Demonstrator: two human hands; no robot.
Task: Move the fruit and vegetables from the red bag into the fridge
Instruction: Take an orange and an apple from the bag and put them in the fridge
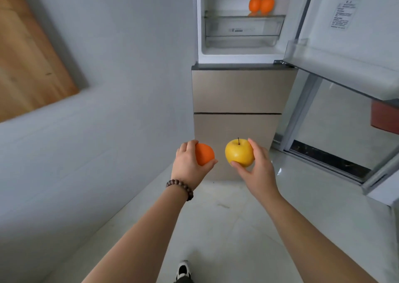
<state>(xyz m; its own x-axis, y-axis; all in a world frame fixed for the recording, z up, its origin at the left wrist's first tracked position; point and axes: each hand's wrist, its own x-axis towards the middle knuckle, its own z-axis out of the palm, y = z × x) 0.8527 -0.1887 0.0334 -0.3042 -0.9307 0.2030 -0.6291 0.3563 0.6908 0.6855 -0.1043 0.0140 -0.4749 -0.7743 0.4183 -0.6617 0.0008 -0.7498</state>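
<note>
left hand (187,164): 1 orange (204,154) | right hand (260,168): 1 yellow apple (239,152) | fridge shelf (226,16): 2 oranges (261,4) (touching)

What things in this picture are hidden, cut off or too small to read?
- Red bag: nowhere in the head view.
- Sticker on the fridge door: print too small.
- Fridge: top cut by the upper edge.
- Orange: partly hidden by the left hand.
- Shoe: cut by the bottom edge.
</note>
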